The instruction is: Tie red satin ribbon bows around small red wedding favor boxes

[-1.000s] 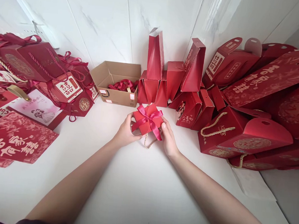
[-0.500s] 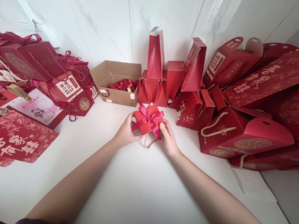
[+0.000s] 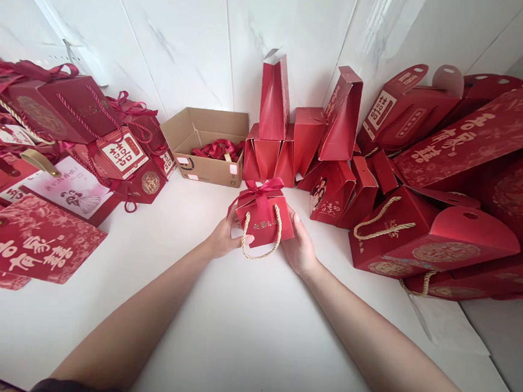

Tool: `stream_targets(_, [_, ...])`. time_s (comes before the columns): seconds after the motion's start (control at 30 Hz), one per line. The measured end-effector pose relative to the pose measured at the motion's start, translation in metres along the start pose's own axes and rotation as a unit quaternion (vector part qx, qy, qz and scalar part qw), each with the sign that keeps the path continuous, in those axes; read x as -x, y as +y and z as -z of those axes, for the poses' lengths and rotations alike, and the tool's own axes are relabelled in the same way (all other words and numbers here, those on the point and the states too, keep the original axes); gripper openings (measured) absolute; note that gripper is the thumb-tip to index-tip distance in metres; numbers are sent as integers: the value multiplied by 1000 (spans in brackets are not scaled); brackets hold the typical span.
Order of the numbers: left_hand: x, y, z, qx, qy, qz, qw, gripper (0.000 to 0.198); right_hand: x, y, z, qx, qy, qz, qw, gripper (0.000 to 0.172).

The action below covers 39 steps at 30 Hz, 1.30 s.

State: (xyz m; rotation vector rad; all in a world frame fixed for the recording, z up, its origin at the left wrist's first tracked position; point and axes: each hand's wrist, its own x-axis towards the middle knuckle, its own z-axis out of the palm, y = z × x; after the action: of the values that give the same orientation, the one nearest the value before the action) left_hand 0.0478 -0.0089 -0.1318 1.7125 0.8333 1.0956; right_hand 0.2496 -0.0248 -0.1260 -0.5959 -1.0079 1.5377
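Between my hands is a small red gift box [image 3: 266, 216] with a dark red ribbon bow [image 3: 264, 188] tied at its top. A twisted gold cord handle [image 3: 279, 224] hangs down its near face, partly over gold characters. My left hand [image 3: 224, 239] is closed on the box's left side, thumb at the lower front corner. Along the right side lies my right hand [image 3: 300, 246], its thumb near the box edge; its other fingers are partly hidden behind the box. Both hands support the box just over the white table [image 3: 232, 338].
Behind the box stands a cardboard carton [image 3: 209, 171] holding red ribbons [image 3: 219, 148]. Several unfinished-looking red boxes [image 3: 273, 106] are stacked against the tiled wall. Red gift boxes with handles [image 3: 426, 233] pile up at right; beribboned boxes and bags [image 3: 44, 245] fill the left.
My hands have tilted the gift box so its front face with the cord handle now shows toward me. Its bow has moved from facing me to the top.
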Motion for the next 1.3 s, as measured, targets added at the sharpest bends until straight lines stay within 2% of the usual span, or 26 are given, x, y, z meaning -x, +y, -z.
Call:
stream_targets(0.17, [-3,-6,-1,122,25,31,992,75,2,1,2,6,-38,-40,998,60])
stream_targets(0.37, [-4,-7,1,81,58,54,994,77,1,4,5,11,-22,-54,998,60])
stream_targets(0.7, [-3,-9,1,56,75,79,992,81,0,5,5,7,-16,-51,999,56])
stream_targets(0.87, [-2,-7,0,68,81,70,992,76,1,5,5,14,-19,-48,999,59])
stream_targets(0.97, [-2,-1,-1,101,83,90,987,65,2,5,4,25,-2,-22,999,65])
stream_targets(1.03, [-2,1,-1,125,100,108,981,55,3,6,3,38,20,12,999,72])
stream_targets(1.13, [-5,1,3,150,169,125,966,49,3,6,1,60,20,38,997,73])
stream_targets(1.23, [-8,1,7,211,225,149,940,59,5,4,-2,93,-21,40,995,67])
stream_targets(1.3, [-8,3,8,255,210,147,932,71,7,2,-4,122,-39,45,991,64])
